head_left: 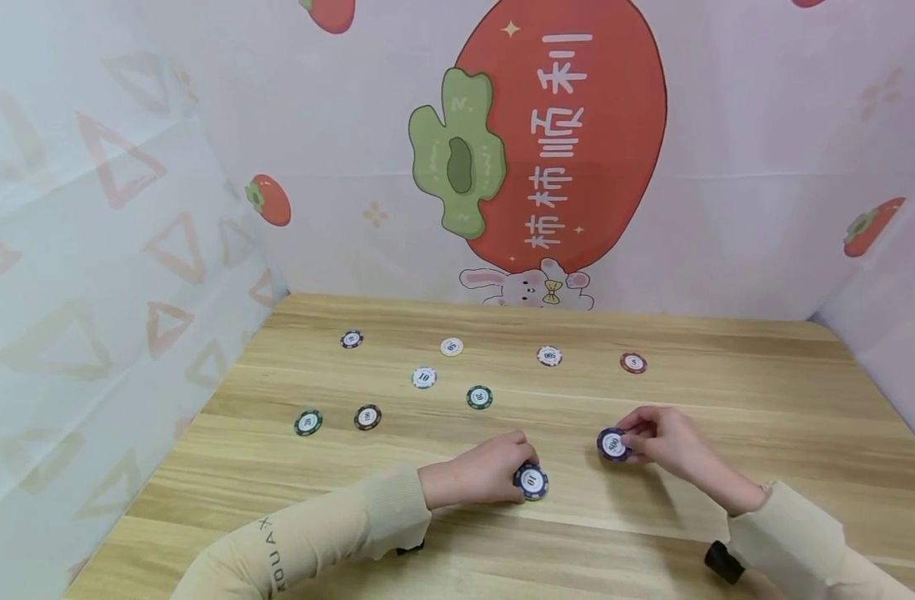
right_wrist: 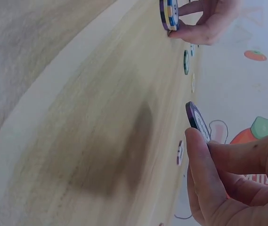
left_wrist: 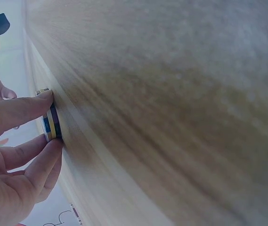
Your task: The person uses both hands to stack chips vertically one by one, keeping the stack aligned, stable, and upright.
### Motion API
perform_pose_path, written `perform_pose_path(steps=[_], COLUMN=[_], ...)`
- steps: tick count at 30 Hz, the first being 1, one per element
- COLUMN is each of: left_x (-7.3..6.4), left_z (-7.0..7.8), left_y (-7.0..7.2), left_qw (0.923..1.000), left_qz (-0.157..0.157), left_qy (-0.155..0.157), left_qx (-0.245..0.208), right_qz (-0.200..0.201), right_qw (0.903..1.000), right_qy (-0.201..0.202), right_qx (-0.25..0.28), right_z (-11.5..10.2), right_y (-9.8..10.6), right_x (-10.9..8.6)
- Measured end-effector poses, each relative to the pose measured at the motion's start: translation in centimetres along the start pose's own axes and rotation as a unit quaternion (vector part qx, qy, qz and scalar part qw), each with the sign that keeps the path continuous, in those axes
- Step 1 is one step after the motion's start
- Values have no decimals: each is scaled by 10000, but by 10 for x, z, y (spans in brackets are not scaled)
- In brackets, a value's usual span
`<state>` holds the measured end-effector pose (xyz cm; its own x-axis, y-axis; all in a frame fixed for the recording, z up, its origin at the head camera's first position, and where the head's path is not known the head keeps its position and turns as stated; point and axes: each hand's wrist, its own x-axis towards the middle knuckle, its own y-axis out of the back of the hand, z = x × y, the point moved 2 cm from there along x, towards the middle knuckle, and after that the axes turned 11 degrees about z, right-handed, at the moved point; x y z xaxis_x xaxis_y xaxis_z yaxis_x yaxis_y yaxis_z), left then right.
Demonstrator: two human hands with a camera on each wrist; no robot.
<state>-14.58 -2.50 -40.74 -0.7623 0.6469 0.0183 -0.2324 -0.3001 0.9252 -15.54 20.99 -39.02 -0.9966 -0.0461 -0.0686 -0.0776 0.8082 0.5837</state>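
Note:
A short stack of poker chips (head_left: 531,482), a blue one marked 10 on top, is gripped by its edges between the thumb and fingers of my left hand (head_left: 482,472). In the left wrist view the stack (left_wrist: 52,123) shows blue, yellow and purple edges, low at the tabletop. To its right, my right hand (head_left: 671,446) pinches a purple poker chip (head_left: 612,444) marked 500 between thumb and fingers. The right wrist view has this chip (right_wrist: 197,121) tilted and raised off the wood, with a shadow below.
Several single poker chips lie spread over the wooden table (head_left: 765,400): a red one (head_left: 633,362), a white-and-red one (head_left: 549,356), a green one (head_left: 479,397), a black one (head_left: 367,417) and others toward the left. A printed cloth (head_left: 337,250) stands behind the table.

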Motion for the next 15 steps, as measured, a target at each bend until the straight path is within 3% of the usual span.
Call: perform_pose_path(steps=[15], left_x=[1], left_z=[0], left_y=[0], left_qw=[9999], left_qz=[-74], left_qy=[68], left_qx=[-11], right_qz=[-281], right_qw=[9970], right_qy=[-72], right_qx=[719], right_z=[-5], right_y=[-17], right_x=[-3])
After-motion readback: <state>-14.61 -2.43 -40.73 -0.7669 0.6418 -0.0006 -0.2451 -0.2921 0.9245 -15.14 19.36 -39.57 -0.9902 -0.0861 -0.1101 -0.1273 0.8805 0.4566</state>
